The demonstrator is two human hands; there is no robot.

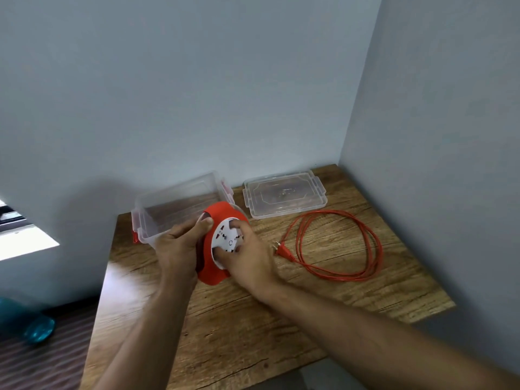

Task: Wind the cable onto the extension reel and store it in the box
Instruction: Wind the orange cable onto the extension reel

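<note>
A red extension reel [219,218] with a white socket face [225,237] is held tilted above the wooden table [281,311]. My left hand [177,246] grips its left side and rim. My right hand [247,257] presses on the white face, fingers hooked into its recesses. The red cable [337,243] lies in loose loops on the table to the right, with its plug [282,250] next to my right hand. A clear plastic box [174,204] with red latches stands open behind the reel.
The box's clear lid [284,194] lies flat at the back right of the table. Walls close in behind and on the right. The table's left edge drops to the floor, where a teal object [36,330] sits.
</note>
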